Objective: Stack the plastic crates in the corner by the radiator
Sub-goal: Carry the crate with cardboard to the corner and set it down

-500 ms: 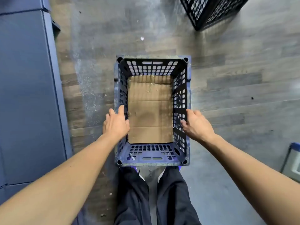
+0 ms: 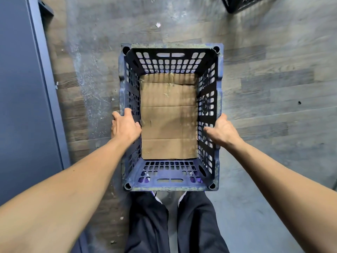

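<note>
Grip is what has changed: half a second ago both hands lay against the long walls of the blue crate (image 2: 170, 189). Now the left hand (image 2: 125, 126) and the right hand (image 2: 224, 130) each clasp a wall near its middle, thumb hooked inside, fingers outside and mostly hidden. The crate fills more of the view than before, so it has probably come up off the wooden floor (image 2: 273, 88), just in front of the person's legs. Its underside is hidden. A cardboard sheet (image 2: 169, 117) lies flat in its bottom. A second, black crate (image 2: 237, 4) sits far right, mostly out of view. No radiator shows; the carry to the corner looks barely begun.
</note>
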{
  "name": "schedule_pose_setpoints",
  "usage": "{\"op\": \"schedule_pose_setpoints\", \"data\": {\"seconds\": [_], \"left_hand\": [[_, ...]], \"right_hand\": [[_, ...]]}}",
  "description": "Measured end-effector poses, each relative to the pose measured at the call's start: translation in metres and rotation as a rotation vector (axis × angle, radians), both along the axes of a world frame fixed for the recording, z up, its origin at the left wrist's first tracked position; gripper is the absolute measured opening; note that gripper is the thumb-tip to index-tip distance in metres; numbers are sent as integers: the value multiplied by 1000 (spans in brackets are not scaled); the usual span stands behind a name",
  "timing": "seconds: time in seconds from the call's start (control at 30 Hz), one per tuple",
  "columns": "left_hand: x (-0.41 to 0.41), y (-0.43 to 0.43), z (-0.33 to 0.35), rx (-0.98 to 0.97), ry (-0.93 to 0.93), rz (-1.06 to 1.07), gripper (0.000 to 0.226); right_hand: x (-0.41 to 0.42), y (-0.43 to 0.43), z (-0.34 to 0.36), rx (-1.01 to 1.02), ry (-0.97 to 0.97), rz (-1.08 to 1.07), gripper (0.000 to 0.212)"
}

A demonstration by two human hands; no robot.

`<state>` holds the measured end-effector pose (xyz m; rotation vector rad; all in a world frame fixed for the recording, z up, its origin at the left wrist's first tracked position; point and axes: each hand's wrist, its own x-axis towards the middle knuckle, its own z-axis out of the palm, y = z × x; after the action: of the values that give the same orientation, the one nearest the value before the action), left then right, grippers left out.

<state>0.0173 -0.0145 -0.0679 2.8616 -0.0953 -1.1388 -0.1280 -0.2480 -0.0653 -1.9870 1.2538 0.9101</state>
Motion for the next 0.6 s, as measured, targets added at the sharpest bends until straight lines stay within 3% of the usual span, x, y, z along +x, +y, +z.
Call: {"op": "schedule_pose_setpoints", "data": {"seconds": [0.2, 0.4, 0.6], "left_hand": [[-2, 0, 37, -88, -146, -16, 44], [14, -20, 117, -67, -263, -20, 38], [24, -48, 225, -10, -270, -22, 33]], "right_hand": [[-5, -17, 26, -23, -45, -65, 37], [6, -45, 103, -131, -150, 19, 23], [16, -81, 210, -242, -212, 61, 32]]}}
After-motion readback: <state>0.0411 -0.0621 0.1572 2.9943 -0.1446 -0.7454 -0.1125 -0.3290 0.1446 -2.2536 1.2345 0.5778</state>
